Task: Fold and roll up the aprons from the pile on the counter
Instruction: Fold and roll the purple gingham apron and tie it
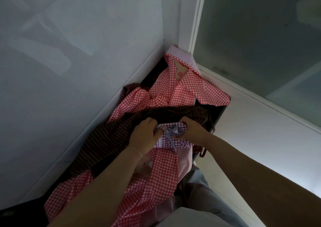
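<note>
Purple gingham, already folded down into a small bundle, is the apron being worked on; it sits between the two hands on top of the pile, which lies on a dark tabletop pushed into the corner of a white wall. The left hand curls its fingers round the bundle's left end, and the right hand pinches its right end, with the striped tie strings bunched in the gap between them.

This looks like the end of the rolling step, with the roll being tightened or the ties wrapped round it; which of the two cannot be told from here.

Under the bundle lies a brown striped apron, and red gingham aprons spread both beyond it and nearer the person, all still loose and crumpled. So most of the pile seems yet to be done.

The next move probably calls for keeping the roll tight while the strings are secured, then setting it clear of the loose cloth so that it does not come undone.
</note>
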The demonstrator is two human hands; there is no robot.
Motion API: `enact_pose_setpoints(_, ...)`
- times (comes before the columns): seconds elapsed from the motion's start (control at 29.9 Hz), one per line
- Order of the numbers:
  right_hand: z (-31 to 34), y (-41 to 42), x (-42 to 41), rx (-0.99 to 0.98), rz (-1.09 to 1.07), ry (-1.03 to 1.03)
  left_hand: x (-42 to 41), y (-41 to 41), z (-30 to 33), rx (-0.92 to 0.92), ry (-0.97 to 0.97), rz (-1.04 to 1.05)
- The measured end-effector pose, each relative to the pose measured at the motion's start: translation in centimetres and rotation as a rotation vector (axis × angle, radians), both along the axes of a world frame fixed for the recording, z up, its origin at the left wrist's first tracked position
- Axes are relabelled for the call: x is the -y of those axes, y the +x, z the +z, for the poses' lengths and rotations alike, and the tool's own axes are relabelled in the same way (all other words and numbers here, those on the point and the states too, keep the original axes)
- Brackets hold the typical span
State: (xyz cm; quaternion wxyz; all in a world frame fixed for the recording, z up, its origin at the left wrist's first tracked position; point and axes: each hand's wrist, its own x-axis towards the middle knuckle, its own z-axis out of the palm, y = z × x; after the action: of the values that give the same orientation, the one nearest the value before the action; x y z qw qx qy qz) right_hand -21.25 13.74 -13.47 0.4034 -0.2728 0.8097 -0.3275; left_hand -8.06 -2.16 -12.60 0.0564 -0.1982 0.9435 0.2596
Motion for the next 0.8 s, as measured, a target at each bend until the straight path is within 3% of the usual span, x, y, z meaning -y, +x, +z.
enact_pose_setpoints(0.1, 2.4, -1.0, 0.1, 0.084, 0.040, -0.051, 0.8, -1.3, 3.4, 0.102, 0.103, -0.082)
enact_pose_setpoints(0.3, 7.5, -2.3, 0.9, 0.166, 0.212, -0.026, 3.2, -4.3, 10.7, 0.201, 0.079, -0.142)
enact_pose_setpoints(0.37, 8.4, -2.1, 1.0, 0.118, 0.269, -0.008, 3.8, -5.5, 12.2, 0.285, 0.366, -0.015)
enact_pose_setpoints(0.47, 9.2, -1.7, 1.1, 0.038, 0.334, -0.012, 4.5, -6.7, 13.6, 0.247, 0.947, 0.277)
enact_pose_setpoints(0.67, 11.4, -1.7, 0.5, 0.144, 0.258, -0.142, 4.5, -5.2, 10.9, 0.219, 1.263, 0.455)
enact_pose_setpoints(0.8, 11.6, -1.8, -0.1, 0.438, -0.037, -0.356, 3.3, -3.7, 9.7, -0.043, 1.452, 0.594)
